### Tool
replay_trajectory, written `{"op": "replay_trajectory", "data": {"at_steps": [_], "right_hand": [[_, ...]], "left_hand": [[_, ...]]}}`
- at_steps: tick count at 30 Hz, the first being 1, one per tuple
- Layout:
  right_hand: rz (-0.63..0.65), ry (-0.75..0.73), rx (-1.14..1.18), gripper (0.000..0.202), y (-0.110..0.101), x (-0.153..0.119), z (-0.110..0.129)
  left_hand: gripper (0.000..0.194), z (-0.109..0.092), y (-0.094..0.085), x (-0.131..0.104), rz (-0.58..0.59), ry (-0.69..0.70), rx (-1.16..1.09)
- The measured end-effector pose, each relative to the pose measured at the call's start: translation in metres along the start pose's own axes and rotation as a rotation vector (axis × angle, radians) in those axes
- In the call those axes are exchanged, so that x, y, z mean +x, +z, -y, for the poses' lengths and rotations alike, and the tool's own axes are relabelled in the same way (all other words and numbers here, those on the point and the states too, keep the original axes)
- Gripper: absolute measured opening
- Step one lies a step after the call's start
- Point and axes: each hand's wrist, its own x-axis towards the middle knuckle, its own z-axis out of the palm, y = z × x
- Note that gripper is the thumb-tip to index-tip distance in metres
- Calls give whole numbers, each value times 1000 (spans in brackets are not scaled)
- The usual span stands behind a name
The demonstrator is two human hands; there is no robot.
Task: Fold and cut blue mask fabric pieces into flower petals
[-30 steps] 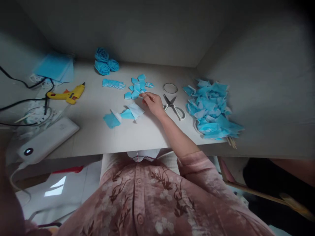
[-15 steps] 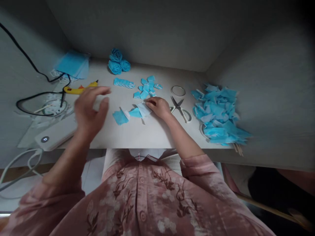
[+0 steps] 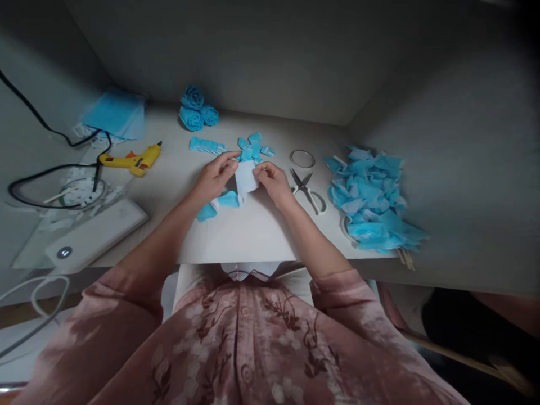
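A small white piece of mask fabric (image 3: 246,179) hangs between my two hands over the middle of the table. My left hand (image 3: 214,178) pinches its upper left corner, thumb and fingers together. On the other side my right hand (image 3: 274,181) grips the right edge. Just behind lie several cut blue fabric pieces (image 3: 251,147), partly hidden by the held piece. Below my left hand are loose blue scraps (image 3: 228,199). To the right of my right hand, white-handled scissors (image 3: 311,196) lie with their blades apart.
A yellow glue gun (image 3: 135,161), a white power bank (image 3: 101,232) and black cable are on the left. Blue face masks (image 3: 116,115) and blue fabric roses (image 3: 193,108) sit at the back. A wire ring (image 3: 302,158) and a heap of blue petals (image 3: 371,191) occupy the right.
My left hand has come from beside the glue gun to the middle and taken hold of the white piece. My right hand has raised that piece off the scraps.
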Motion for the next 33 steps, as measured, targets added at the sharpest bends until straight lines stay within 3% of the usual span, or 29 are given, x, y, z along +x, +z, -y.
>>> {"op": "replay_trajectory", "data": {"at_steps": [6,12,15,19,24,27,29,31,33], "right_hand": [[-53,84,263,37,-3,-2,9],[-76,-44,129,39,1,-7,13],[-77,-55,34,50,0,-8,14],[5,11,42,70,-2,-8,18],[79,-10,16,86,-1,-5,11],[60,-55,-63,82,-1,-3,5],[6,-78,-110,74,-1,-2,3],[-45,-111,-153,69,-2,-3,5],[-71,-147,-208,65,-2,-5,9]], "left_hand": [[78,-16,0,-5,119,-283,-367],[75,-17,4,-8,200,-284,-402],[75,-9,6,-7,142,-275,-404],[54,-5,5,-4,40,-249,-404],[45,-7,6,-4,7,-209,-382],[41,-11,8,-4,-21,-202,-369],[37,-15,9,-4,-121,-186,-343],[25,-20,9,-4,-250,-155,-305],[8,-23,9,-5,-290,-131,-289]]}}
